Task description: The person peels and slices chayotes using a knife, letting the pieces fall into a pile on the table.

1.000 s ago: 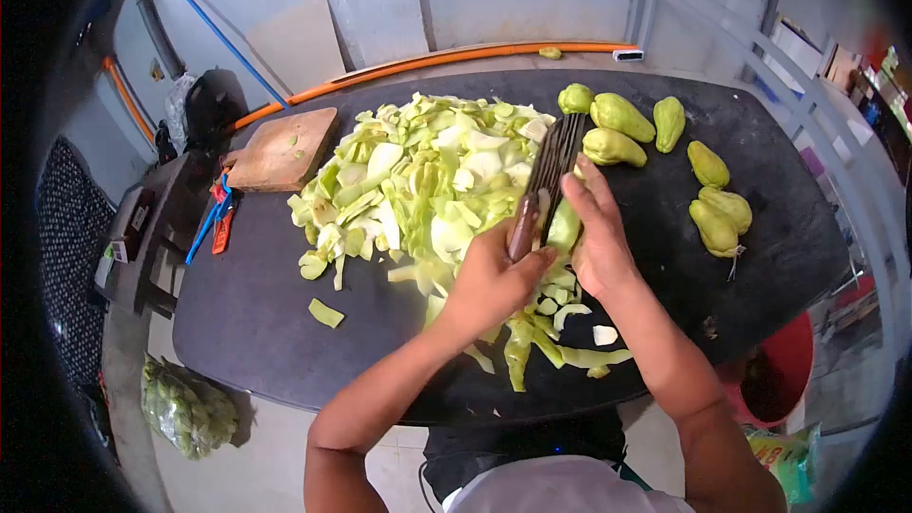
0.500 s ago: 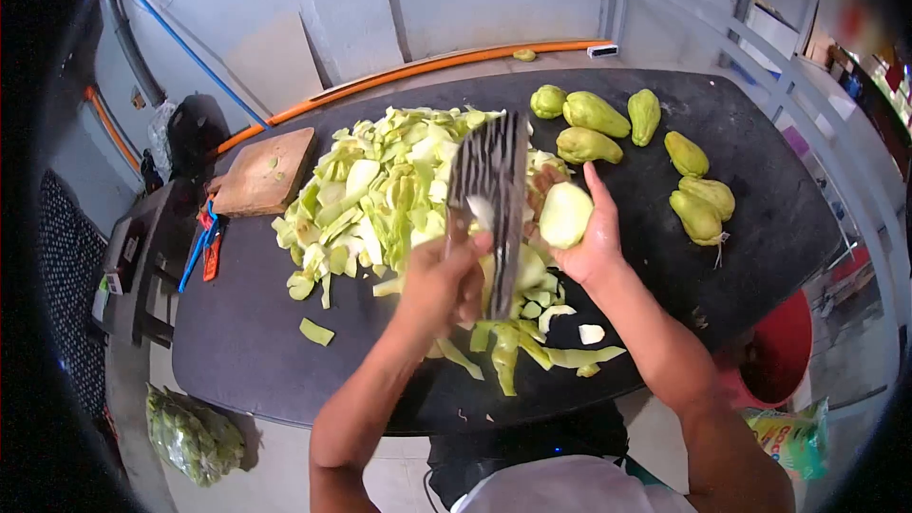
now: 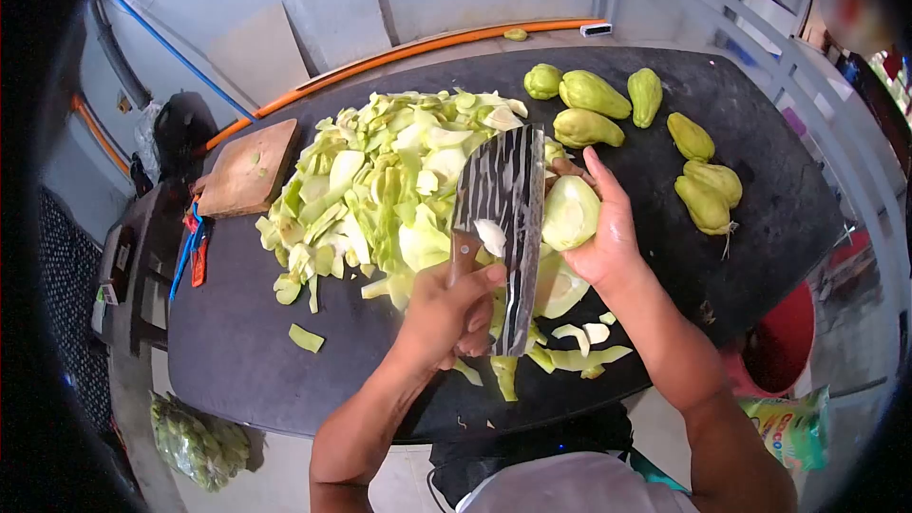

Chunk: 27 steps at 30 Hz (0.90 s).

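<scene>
My left hand (image 3: 454, 312) grips the wooden handle of a cleaver (image 3: 496, 199) with a striped black-and-silver blade, held upright above the table. A pale chip of vegetable clings to the blade. In my right hand (image 3: 608, 237) lies a peeled pale-green chayote (image 3: 571, 213), its cut face toward the blade's edge. Behind the cleaver spreads a big heap of chayote slices (image 3: 380, 180). A larger pale cut piece (image 3: 559, 287) shows below the chayote. Strips of peel (image 3: 579, 359) lie on the near side of the table.
Several whole chayotes (image 3: 594, 95) rest on the dark table (image 3: 237, 342) at the back right. A wooden chopping board (image 3: 249, 169) sits at the left edge, beside blue and red-orange tools (image 3: 199, 261). A red bucket (image 3: 803, 323) and a bag of greens (image 3: 195, 442) stand on the floor.
The cleaver has moved slightly right and down, close against the chayote, and is less blurred. The view has shifted a little. Both hands keep their holds.
</scene>
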Motion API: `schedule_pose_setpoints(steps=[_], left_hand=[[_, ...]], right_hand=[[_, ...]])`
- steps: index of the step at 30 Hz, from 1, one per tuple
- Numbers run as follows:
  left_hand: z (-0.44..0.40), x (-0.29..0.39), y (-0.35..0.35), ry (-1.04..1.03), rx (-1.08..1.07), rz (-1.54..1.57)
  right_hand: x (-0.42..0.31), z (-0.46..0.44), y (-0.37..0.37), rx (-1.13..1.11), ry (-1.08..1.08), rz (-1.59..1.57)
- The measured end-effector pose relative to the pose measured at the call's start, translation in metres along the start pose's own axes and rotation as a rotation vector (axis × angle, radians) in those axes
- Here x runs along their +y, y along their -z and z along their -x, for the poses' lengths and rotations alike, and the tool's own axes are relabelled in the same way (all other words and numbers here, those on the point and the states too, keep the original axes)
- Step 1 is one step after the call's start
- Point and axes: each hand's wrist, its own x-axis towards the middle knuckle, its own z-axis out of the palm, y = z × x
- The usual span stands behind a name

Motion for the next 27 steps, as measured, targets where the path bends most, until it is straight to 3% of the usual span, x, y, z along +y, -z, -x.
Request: schedule_pose_setpoints(steps=[17, 21, 23, 27], left_hand=[[0.002, 0.001, -0.003, 0.018, 0.027, -0.002], [0.001, -0.001, -0.006, 0.03, 0.009, 0.011], [0.001, 0.0, -0.006, 0.022, 0.015, 0.021], [0.0, 0.004, -0.002, 0.02, 0.007, 0.042]], right_hand=[[0.006, -0.006, 0.01, 0.023, 0.086, 0.072], [0.022, 0.004, -0.004, 0.066, 0.075, 0.236], [0.024, 0.007, -0.006, -0.014, 0.112, 0.265], [0.008, 0.01, -0.019, -0.191, -0.108, 0.128]])
